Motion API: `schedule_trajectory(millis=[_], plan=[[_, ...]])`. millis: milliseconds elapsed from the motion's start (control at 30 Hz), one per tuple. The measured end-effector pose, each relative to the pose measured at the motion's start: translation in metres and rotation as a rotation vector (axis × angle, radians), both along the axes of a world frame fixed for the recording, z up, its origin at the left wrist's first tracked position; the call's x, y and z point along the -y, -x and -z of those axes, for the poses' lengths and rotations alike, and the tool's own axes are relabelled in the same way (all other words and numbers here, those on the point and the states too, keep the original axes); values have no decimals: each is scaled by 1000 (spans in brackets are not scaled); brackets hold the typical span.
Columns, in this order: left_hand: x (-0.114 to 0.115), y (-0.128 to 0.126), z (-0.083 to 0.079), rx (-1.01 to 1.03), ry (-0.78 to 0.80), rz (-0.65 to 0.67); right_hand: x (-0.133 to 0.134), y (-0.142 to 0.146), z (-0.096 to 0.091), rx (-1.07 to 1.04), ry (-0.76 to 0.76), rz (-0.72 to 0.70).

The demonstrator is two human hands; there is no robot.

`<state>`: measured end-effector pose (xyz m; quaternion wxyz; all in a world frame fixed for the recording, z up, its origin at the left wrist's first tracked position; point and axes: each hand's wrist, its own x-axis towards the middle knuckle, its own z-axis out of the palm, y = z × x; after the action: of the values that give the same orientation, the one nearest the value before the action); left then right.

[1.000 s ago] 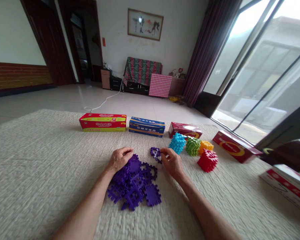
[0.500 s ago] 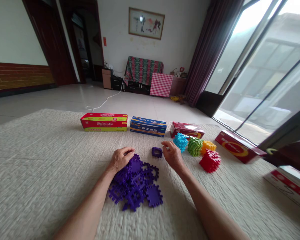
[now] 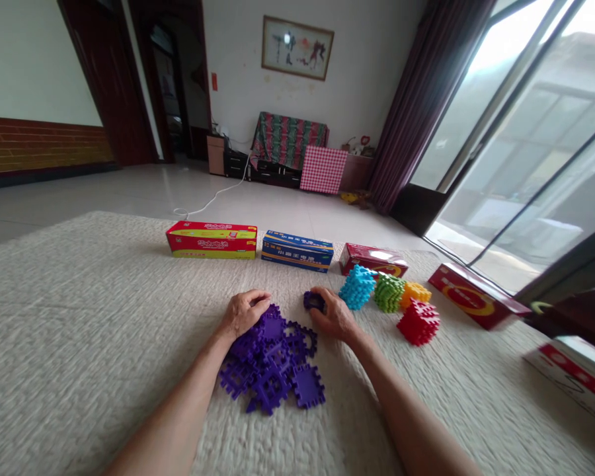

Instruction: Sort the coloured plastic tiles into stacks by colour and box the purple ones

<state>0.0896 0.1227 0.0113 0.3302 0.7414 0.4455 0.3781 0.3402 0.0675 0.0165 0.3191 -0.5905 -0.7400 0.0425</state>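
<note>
A heap of flat purple toothed tiles (image 3: 272, 360) lies on the cream woven mat (image 3: 79, 317) in front of me. My left hand (image 3: 242, 312) rests curled on the far edge of the heap, fingers closed over a tile. My right hand (image 3: 333, 314) lies to the right of the heap, its fingers wrapped round a small purple tile piece (image 3: 313, 301). Just past my right hand stand built cubes: a blue cube (image 3: 357, 286), a green cube (image 3: 389, 292), an orange cube (image 3: 416, 291) and a red cube (image 3: 418, 321).
Along the mat's far edge lie a red and yellow box (image 3: 212, 240), a blue box (image 3: 297, 250) and a dark red box (image 3: 373, 260). Two more red boxes (image 3: 478, 295) lie at the right, near the glass door. A white cable (image 3: 213, 196) trails over the tiled floor.
My right hand let go of the small purple piece on the mat, lifted briefly, then came back down and closed on it. My left hand stayed on the heap.
</note>
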Motion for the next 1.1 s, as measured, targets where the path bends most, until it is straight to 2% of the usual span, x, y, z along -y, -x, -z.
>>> schedule_trajectory(millis=[200,433,600,700,833,933,1100], plan=[[-2,0,3,3,-7,5,-8,-3,-4,15,55,-35],[-2,0,5,9,0,4,-9,-2,2,22,-42,-81],[-2,0,5,9,7,7,14,5,-5,-75,-155,-58],[-3,0,4,12,13,-1,38,14,-7,-126,-101,-59],[-4,-1,5,26,10,-2,63,29,-3,-71,-6,-8],[-4,-1,5,30,6,-6,71,37,1,-26,-26,28],[-6,-1,6,3,-13,-25,68,38,7,-41,-50,59]])
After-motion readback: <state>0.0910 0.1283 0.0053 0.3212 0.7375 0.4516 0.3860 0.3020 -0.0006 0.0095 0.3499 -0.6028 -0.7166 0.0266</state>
